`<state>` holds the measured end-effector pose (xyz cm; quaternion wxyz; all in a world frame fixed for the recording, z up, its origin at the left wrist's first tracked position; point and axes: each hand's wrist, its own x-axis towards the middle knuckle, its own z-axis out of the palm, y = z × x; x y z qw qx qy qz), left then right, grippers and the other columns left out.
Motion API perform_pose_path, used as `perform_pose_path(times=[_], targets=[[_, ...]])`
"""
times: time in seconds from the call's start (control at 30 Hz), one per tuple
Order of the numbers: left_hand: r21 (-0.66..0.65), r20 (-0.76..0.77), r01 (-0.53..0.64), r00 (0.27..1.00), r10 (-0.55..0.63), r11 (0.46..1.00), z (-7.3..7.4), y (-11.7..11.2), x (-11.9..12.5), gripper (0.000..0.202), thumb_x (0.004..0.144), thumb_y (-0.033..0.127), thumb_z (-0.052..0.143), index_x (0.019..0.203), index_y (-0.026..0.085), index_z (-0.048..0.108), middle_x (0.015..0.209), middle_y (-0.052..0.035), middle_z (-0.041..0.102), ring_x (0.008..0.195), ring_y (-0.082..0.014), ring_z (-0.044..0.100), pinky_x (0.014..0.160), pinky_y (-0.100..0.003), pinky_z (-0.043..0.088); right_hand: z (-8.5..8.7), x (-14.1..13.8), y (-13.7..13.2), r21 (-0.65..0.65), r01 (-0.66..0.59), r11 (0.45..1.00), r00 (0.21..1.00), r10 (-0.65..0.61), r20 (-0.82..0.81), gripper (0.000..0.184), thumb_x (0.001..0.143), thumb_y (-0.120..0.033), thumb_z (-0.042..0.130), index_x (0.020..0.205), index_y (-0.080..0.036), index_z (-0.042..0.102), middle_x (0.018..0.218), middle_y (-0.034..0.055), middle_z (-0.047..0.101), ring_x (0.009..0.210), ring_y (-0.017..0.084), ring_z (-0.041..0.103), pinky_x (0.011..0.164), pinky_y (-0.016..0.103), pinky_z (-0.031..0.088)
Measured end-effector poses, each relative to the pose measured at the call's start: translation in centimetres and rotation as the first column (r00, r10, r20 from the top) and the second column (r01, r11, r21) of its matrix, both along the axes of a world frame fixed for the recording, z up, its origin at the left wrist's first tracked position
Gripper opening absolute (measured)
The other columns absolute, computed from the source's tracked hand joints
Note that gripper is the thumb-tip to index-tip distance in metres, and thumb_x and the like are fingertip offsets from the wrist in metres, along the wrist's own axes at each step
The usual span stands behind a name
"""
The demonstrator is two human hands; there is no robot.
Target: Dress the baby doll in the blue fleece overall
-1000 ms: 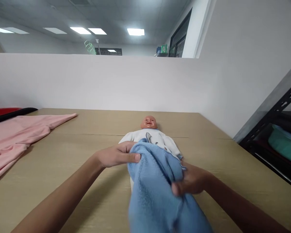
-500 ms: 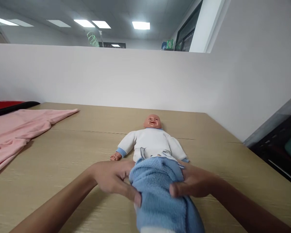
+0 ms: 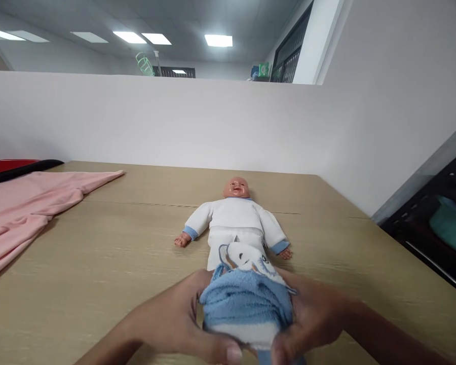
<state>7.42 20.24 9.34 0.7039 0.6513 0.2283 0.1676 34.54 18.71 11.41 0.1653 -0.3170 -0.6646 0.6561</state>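
A baby doll [image 3: 235,215] lies on its back on the wooden table, head away from me, in a white top with blue cuffs. A fuzzy blue cloth garment [image 3: 247,294] with a white animal-face patch [image 3: 243,256] is bunched around the doll's lower body; its exact kind is unclear. My left hand [image 3: 175,317] grips its left side, thumb over the near white band. On the right side my right hand [image 3: 315,314] holds it the same way. Most fingers of both hands are hidden behind the cloth, and the doll's legs are largely covered.
Pink cloth [image 3: 41,208] is spread on the table [image 3: 117,243] at the left, beside a red and black item [image 3: 23,166]. A white partition [image 3: 155,121] stands behind the table. At the right is a black rack [image 3: 441,223] with a teal item [image 3: 452,225].
Both hands have come nearer to me and lower in view, gathering the blue garment into tighter folds. More of the animal-face patch and the doll's right-side hand now show.
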Motion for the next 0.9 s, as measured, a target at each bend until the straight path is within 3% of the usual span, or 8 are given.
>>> perform_pose_path(times=[0.1, 0.23, 0.33, 0.47, 0.6, 0.67, 0.77, 0.9], targets=[[0.020, -0.041, -0.249, 0.968, 0.249, 0.968, -2.1, -2.5, 0.6, 0.052, 0.078, 0.045, 0.084, 0.122, 0.022, 0.070, 0.084, -0.0040, 0.076, 0.074, -0.0210, 0.067, 0.068, -0.030, 0.058, -1.1, -0.7, -2.3, 0.235, 0.303, 0.924, 0.917, -0.349, 0.193, 0.069, 0.066, -0.036, 0.098, 0.128, -0.022, 0.070, 0.117, 0.0080, 0.079, 0.106, 0.030, 0.074, 0.092, 0.037, 0.060], [0.241, -0.094, -0.541, 0.813, 0.574, 0.806, -4.3, -3.4, 1.2, 0.040, 0.078, 0.030, 0.073, 0.117, 0.021, 0.073, 0.112, -0.0083, 0.079, 0.104, -0.0287, 0.070, 0.091, -0.037, 0.059, -3.4, -2.3, -3.1, 0.565, 0.431, 0.704, 0.833, -0.551, 0.051, 0.012, 0.080, -0.017, 0.071, 0.091, -0.020, 0.070, 0.092, 0.0044, 0.078, 0.082, 0.023, 0.070, 0.079, 0.033, 0.057], [0.337, -0.150, -0.565, 0.757, 0.636, 0.753, -5.1, -2.4, 1.6, 0.032, 0.084, 0.025, 0.064, 0.113, 0.017, 0.074, 0.117, -0.0091, 0.078, 0.111, -0.0306, 0.069, 0.100, -0.040, 0.054, -5.0, -3.1, -1.7, 0.684, 0.441, 0.581, 0.792, -0.611, 0.009, 0.012, 0.076, -0.011, 0.066, 0.084, -0.020, 0.065, 0.086, 0.0035, 0.075, 0.077, 0.021, 0.068, 0.074, 0.032, 0.052], [0.449, -0.133, -0.568, 0.721, 0.680, 0.690, -5.9, -0.1, 1.9, 0.033, 0.090, 0.026, 0.062, 0.121, 0.016, 0.069, 0.120, -0.0100, 0.076, 0.111, -0.0300, 0.067, 0.101, -0.042, 0.050, -6.8, -3.3, 0.9, 0.750, 0.422, 0.509, 0.736, -0.676, 0.045, 0.008, 0.079, -0.015, 0.068, 0.084, -0.020, 0.065, 0.083, 0.0032, 0.073, 0.076, 0.021, 0.067, 0.073, 0.032, 0.049], [0.654, -0.099, -0.513, 0.670, 0.736, 0.555, -6.6, 1.6, 1.6, 0.028, 0.092, 0.025, 0.062, 0.118, 0.016, 0.067, 0.120, -0.0121, 0.072, 0.118, -0.0329, 0.061, 0.105, -0.048, 0.047, -7.5, -3.0, 2.8, 0.833, 0.392, 0.390, 0.718, -0.696, -0.013, 0.012, 0.081, -0.017, 0.069, 0.094, -0.019, 0.068, 0.101, 0.0082, 0.074, 0.098, 0.027, 0.068, 0.092, 0.040, 0.052], [0.679, -0.084, -0.497, 0.679, 0.729, 0.541, -6.5, 1.9, 1.5, 0.031, 0.091, 0.025, 0.063, 0.121, 0.017, 0.067, 0.124, -0.0125, 0.071, 0.123, -0.0337, 0.058, 0.109, -0.050, 0.046, -7.3, -2.8, 3.3, 0.870, 0.357, 0.340, 0.739, -0.673, -0.040, 0.011, 0.082, -0.017, 0.070, 0.093, -0.019, 0.069, 0.105, 0.0094, 0.072, 0.108, 0.029, 0.065, 0.101, 0.044, 0.050], [0.595, -0.079, -0.537, 0.700, 0.709, 0.597, -6.1, 1.7, 1.3, 0.038, 0.089, 0.028, 0.068, 0.126, 0.016, 0.066, 0.136, -0.0146, 0.068, 0.127, -0.0341, 0.059, 0.113, -0.050, 0.045, -6.3, -2.5, 3.4, 0.855, 0.293, 0.427, 0.781, -0.623, 0.043, 0.008, 0.084, -0.018, 0.068, 0.091, -0.018, 0.068, 0.102, 0.0091, 0.073, 0.104, 0.028, 0.066, 0.096, 0.041, 0.051], [0.409, -0.111, -0.538, 0.772, 0.625, 0.737, -5.4, 0.3, 0.9, 0.048, 0.088, 0.026, 0.070, 0.135, 0.019, 0.065, 0.136, -0.0107, 0.072, 0.126, -0.0313, 0.064, 0.113, -0.044, 0.048, -4.3, -2.6, 2.2, 0.785, 0.150, 0.601, 0.745, -0.591, 0.310, 0.013, 0.084, -0.026, 0.068, 0.075, -0.019, 0.062, 0.077, 0.0049, 0.070, 0.071, 0.021, 0.063, 0.065, 0.033, 0.040]])
